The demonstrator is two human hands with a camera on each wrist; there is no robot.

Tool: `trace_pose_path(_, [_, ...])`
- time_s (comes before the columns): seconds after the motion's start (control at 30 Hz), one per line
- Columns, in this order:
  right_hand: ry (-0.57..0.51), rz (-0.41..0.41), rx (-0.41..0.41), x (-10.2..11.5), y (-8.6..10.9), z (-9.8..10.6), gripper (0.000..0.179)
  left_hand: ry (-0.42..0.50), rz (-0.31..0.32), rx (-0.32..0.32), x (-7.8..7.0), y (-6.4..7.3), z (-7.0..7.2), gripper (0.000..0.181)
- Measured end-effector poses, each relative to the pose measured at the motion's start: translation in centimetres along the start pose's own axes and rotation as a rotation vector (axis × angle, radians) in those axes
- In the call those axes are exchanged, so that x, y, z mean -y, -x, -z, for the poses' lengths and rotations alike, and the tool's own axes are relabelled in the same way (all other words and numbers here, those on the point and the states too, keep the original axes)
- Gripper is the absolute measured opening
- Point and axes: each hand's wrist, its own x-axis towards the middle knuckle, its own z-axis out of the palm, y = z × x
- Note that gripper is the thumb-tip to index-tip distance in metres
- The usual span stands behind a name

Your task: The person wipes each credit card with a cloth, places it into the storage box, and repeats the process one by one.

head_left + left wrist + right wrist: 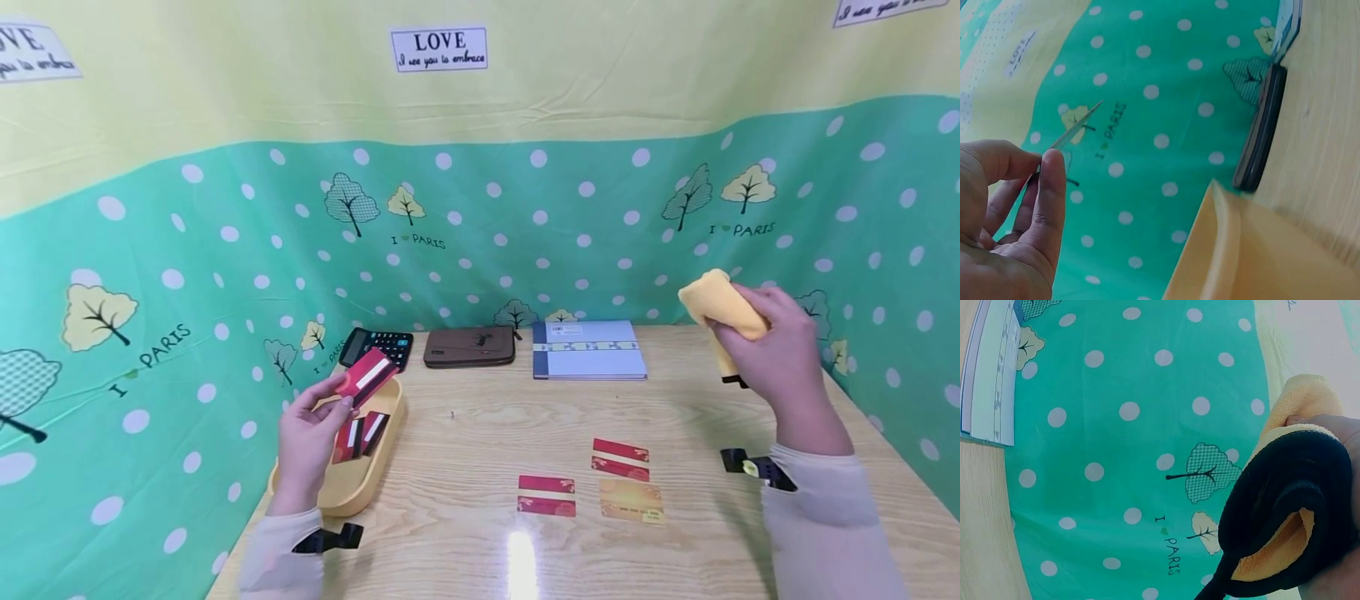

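Observation:
My left hand [303, 442] pinches a red card [369, 377] with a white stripe and a black stripe, holding it up over the yellow tray [396, 433]. In the left wrist view that card [1079, 127] appears nearly edge-on between thumb and fingers. Two more red cards [375, 433] lie inside the tray, overlapping. Raised at the right, my right hand [787, 358] grips a folded yellow cloth [723, 302]. Black edging on the cloth [1272, 487] shows close up in the right wrist view. Part of that hand is hidden behind the cloth there.
Two red cards [546, 483] [621, 450] and a gold card [632, 500] lie on the wooden table [465, 533]. Along the back stand a calculator [390, 346], a brown zip wallet [468, 347] and a blue-white notebook [592, 367]. A patterned cloth curtain [525, 233] surrounds the table.

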Motion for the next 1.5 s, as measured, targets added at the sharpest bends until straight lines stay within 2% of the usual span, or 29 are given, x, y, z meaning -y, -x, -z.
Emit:
trace_pose_path(0.1, [0.023, -0.005, -0.003, -0.2, -0.1, 0.2, 0.048, -0.034, 0.024, -0.021, 0.4, 0.3, 1.3, 0.042])
trace_pose_path(0.3, [0.047, -0.023, 0.007, -0.2, -0.2, 0.3, 0.048, -0.065, 0.126, -0.069, 1.4, 0.9, 3.4, 0.043])
trace_pose_path(0.47, [0.055, -0.027, 0.013, -0.3, -0.1, 0.3, 0.049, -0.127, 0.198, -0.048, 2.0, 0.9, 4.3, 0.041])
trace_pose_path(0.63, [0.041, -0.033, 0.016, -0.4, -0.1, 0.3, 0.049, -0.211, 0.237, -0.042, 2.4, 0.8, 4.7, 0.040])
trace_pose_path(0.9, [0.021, -0.005, 0.007, -0.2, -0.1, 0.2, 0.048, -0.205, 0.246, -0.064, 2.7, 0.7, 5.0, 0.037])
trace_pose_path(1.13, [0.024, 0.005, 0.012, -0.1, 0.0, 0.1, 0.048, -0.312, 0.311, -0.014, 2.6, 0.6, 5.3, 0.037])
trace_pose_path(1.5, [0.024, 0.006, 0.010, -0.4, 0.0, 0.2, 0.050, -0.351, 0.332, 0.039, 2.9, 0.0, 5.0, 0.037])
